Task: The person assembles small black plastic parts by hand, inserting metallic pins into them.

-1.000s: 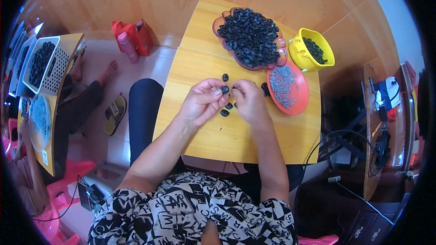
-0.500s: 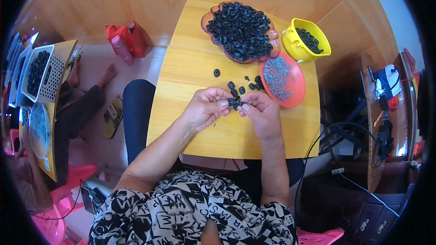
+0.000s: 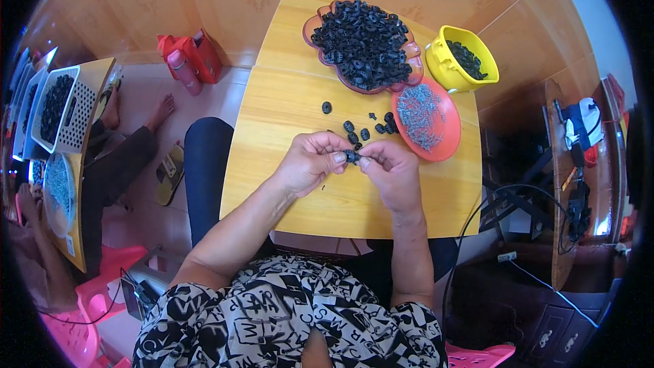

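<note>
- The wooden tabletop fills the middle of the view, with the person seated at its near edge and both forearms coming in from below.
- A scalloped reddish tray at the far side is heaped with black ring-shaped parts.
- A round orange plate, just right of the tray's near end, holds a pile of small grey metal pieces.
- A yellow tub at the far right corner holds more black parts.
- The left hand and the right hand meet over the middle of the tabletop, fingertips together.
- Both hands' fingers are closed on one small black part, pinched between them just above the wood.
- A few loose black rings lie on the tabletop just beyond the hands, with a single ring further left, near the tray.
</note>
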The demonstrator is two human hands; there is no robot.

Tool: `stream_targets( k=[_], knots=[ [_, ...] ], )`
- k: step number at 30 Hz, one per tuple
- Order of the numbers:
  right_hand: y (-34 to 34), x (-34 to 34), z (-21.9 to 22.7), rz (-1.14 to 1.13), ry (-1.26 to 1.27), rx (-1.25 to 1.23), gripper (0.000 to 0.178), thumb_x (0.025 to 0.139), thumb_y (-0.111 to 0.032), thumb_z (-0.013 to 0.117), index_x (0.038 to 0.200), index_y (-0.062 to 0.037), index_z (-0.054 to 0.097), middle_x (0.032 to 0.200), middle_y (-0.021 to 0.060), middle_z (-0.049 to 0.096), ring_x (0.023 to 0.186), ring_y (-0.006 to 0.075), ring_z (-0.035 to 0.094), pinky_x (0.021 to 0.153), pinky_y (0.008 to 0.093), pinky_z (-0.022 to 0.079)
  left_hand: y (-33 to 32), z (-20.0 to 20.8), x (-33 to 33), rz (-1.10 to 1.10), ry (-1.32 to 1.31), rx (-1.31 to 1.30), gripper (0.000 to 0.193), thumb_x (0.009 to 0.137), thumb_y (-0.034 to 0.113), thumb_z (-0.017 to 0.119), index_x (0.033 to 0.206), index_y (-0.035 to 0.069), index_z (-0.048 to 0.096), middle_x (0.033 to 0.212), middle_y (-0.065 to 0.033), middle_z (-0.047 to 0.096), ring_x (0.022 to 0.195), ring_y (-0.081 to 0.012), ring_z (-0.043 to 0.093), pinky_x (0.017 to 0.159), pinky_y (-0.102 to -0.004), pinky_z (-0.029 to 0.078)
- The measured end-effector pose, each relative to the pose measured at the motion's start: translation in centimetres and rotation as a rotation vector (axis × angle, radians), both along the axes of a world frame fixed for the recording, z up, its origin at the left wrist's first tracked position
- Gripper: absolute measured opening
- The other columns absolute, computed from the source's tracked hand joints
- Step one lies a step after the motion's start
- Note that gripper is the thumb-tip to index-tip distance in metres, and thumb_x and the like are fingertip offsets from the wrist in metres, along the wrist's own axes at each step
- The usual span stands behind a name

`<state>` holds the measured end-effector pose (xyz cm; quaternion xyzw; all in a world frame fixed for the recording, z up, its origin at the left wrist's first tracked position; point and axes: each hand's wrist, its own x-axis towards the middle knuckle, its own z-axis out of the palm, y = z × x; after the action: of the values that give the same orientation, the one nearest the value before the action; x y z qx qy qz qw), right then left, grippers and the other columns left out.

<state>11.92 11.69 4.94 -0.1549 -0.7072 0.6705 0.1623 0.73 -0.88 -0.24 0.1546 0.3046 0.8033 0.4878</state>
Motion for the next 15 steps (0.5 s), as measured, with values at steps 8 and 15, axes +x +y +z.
stream_targets(
  k=[8, 15],
  knots=[
    [0.9, 0.2, -0.4, 0.089, -0.082, 0.085, 0.011, 0.075, 0.010, 0.057, 0.083, 0.0015, 0.059, 0.073, 0.0006, 0.058, 0.066, 0.0039, 0.053, 0.058, 0.0175, 0.041, 0.1, 0.0, 1.0, 0.079, 0.411, -0.234, 0.012, 0.081, -0.002, 0.058, 0.093, -0.002, 0.062, 0.076, -0.0029, 0.060, 0.062, -0.0075, 0.052, 0.057, -0.0201, 0.044],
    [0.7, -0.3, -1.3, 0.055, -0.092, 0.265, 0.008, 0.077, 0.008, 0.058, 0.079, 0.0005, 0.057, 0.071, -0.0017, 0.057, 0.062, 0.0011, 0.049, 0.052, 0.0169, 0.036, 0.3, 0.3, 1.8, 0.193, 0.584, -0.354, 0.009, 0.084, -0.001, 0.056, 0.091, -0.002, 0.061, 0.071, 0.0005, 0.057, 0.061, -0.0058, 0.047, 0.055, -0.0203, 0.041]
  ],
)
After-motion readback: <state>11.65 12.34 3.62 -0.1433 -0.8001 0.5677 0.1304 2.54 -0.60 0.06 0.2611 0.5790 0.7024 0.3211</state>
